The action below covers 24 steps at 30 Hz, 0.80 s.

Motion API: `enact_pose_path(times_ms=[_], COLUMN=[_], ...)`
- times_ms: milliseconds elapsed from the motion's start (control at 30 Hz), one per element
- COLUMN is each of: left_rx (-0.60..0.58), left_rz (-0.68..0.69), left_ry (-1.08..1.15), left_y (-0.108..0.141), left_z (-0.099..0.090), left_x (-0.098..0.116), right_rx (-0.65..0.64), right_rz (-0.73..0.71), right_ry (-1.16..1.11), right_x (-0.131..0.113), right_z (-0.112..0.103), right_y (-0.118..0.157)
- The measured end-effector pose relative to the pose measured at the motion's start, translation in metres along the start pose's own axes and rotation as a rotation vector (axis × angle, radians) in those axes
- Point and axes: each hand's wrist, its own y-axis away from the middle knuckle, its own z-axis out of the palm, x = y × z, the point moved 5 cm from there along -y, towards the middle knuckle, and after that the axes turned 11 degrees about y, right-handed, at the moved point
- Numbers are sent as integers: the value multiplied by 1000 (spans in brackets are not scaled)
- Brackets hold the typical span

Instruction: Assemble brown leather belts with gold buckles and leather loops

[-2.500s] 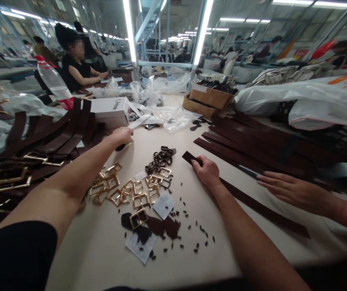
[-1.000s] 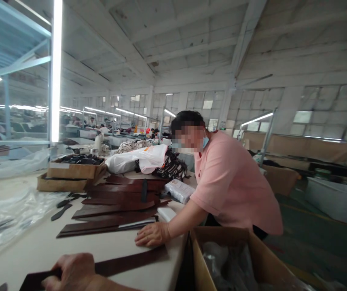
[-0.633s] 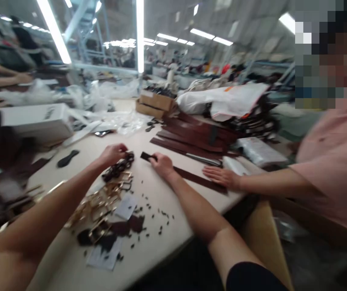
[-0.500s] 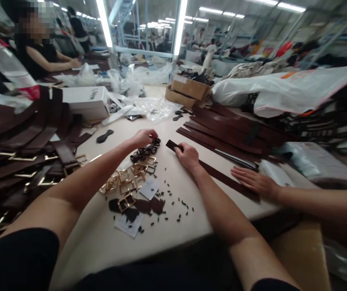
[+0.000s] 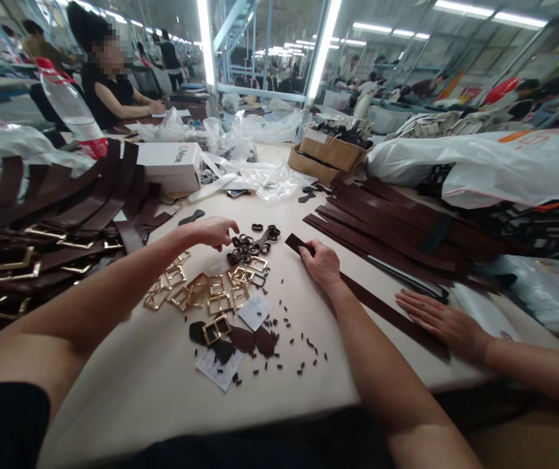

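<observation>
Left fingers (image 5: 233,225) perhaps touch loops (image 5: 243,243); right fingers (image 5: 308,256) hold strip (image 5: 387,307), tabletop (image 5: 288,266) showing between.

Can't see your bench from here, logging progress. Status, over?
Right hand gripping dark strap. Left hand beside brown loops. Co-worker's hand at strap's far end.

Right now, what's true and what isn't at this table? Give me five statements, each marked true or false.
1. The right hand holds a dark brown strap. True.
2. The left hand grips a plastic bottle. False: it is beside the small dark loops.
3. Gold-coloured buckles lie on the table. True.
4. The white box stands right of the cardboard boxes. False: it is left of them.
5. A co-worker's hand is near the strap's other end. True.
</observation>
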Motion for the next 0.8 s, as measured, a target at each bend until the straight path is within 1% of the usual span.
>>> enact_pose_path(times_ms=[67,100,200,300,433,500,567,667,733,800], left_rx=[-44,-37,74,143,162,154,171,175,148,124], left_rz=[47,85,169,212,310,351,388,405,364,306], left_ry=[-47,-75,-104,-68,57,138,158,111,79,55], left_y=[7,8,2,-17,-44,-50,-48,-29,-12,10], left_z=[5,8,16,27,41,43,38,23,11,1], left_x=[-9,-10,-4,16,51,64,69,62,48,26], right_rx=[4,8,9,4,13,22,28,36,40,35], right_rz=[-2,-1,2,0,2,-4,-11,-7,0,5], right_ry=[4,4,2,-3,-14,-19,-18,-3,9,13], right_x=[0,0,0,1,3,4,3,3,3,4], right_z=[0,0,0,1,3,4,5,3,2,2], right_y=[0,0,-1,-1,-2,-2,-3,-3,-2,0])
